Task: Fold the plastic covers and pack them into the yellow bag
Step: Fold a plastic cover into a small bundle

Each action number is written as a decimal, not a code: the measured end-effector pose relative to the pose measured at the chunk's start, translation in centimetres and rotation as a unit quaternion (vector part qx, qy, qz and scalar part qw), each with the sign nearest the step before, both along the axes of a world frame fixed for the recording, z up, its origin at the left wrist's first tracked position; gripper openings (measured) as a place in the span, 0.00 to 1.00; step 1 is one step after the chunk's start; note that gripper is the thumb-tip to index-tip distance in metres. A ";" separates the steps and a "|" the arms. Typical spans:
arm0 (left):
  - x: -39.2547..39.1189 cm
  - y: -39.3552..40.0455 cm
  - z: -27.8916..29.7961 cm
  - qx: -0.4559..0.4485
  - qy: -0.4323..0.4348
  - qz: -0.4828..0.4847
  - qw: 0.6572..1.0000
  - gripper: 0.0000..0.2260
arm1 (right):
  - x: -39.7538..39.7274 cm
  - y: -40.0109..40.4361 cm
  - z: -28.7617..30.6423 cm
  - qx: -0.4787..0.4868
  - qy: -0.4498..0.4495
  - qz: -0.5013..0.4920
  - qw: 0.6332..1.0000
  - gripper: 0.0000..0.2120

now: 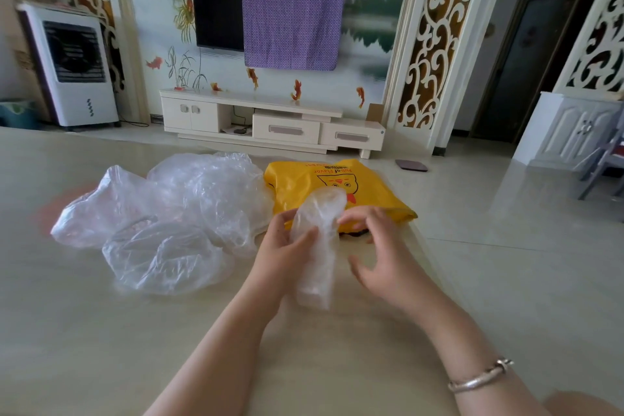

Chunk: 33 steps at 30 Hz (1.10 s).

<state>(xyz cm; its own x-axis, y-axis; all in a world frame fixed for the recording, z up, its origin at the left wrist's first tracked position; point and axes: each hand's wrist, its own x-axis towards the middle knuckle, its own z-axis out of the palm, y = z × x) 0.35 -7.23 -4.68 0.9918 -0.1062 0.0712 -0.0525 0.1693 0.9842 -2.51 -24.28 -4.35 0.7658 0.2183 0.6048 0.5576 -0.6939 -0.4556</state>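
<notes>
We are seeing a heap of loose plastic covers (175, 213) lying crumpled on the left of the table (101, 331). Just right of it, the left hand (282, 243) is gripping a folded plastic cover (317, 246), thumb curled across its front, holding it upright above the table. The right hand (381, 253) is hovering beside that strip with fingers relaxed and spread, its fingertips near the cover's edge; a silver bracelet (479, 378) is circling that wrist. Behind both hands, the yellow bag (364, 186) is lying flat on the table.
</notes>
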 end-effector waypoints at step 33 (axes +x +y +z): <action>0.4 0.4 -0.9 0.363 -0.079 -0.032 0.928 0.23 | 1.1 1.0 -0.6 0.038 0.217 -0.117 0.968 0.14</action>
